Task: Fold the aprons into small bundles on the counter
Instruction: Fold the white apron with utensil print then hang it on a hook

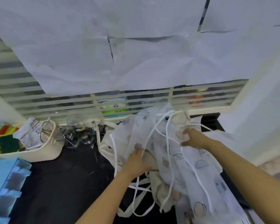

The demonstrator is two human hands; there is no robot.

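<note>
Both hands are on the heap of aprons (181, 172), which lies crumpled on the dark table (63, 175) under and between them, reaching past the fingertips to the slatted window and back beneath the right forearm. The left hand (136, 160) rests on the heap's near left part, fingers stretched forward onto the cloth and thumb out to the side; blur hides whether it grips anything. The right hand (191, 137) is farther forward, fingers and thumb curled in, pinching a fold of the printed cloth. Several white straps (168, 143) loop loose between the two hands and trail back under the left wrist. At least two fabrics show, one white with small prints, one plain cream; the number of aprons cannot be told. Well to the left of the left hand stands one white basket (39, 155), with a cluster of clear glassware (78, 131) just beside it
</note>
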